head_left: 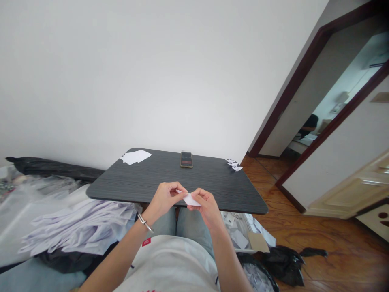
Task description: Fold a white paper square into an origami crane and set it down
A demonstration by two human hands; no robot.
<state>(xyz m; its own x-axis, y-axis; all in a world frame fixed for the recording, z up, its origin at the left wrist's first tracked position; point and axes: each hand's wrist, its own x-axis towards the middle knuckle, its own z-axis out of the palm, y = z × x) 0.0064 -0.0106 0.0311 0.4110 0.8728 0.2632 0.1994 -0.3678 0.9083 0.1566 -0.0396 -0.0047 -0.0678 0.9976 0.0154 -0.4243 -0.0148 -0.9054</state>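
Note:
Both my hands meet just above the near edge of a dark grey table (146, 184). Between them is a small folded white paper piece (191, 199). My left hand (165, 196) pinches its left end with closed fingers; a metal bracelet is on that wrist. My right hand (206, 205) pinches its right side, fingers curled around it. At the table's far left lies a small stack of white paper sheets (135, 156). A few small folded white paper pieces (234, 164) lie at the far right corner.
A phone (186, 159) stands at the table's far middle edge. A heap of white paper (82, 227) lies to my left, black bags (284, 263) and a cardboard piece (258, 241) on the wooden floor to my right. A doorway (328, 117) opens on the right.

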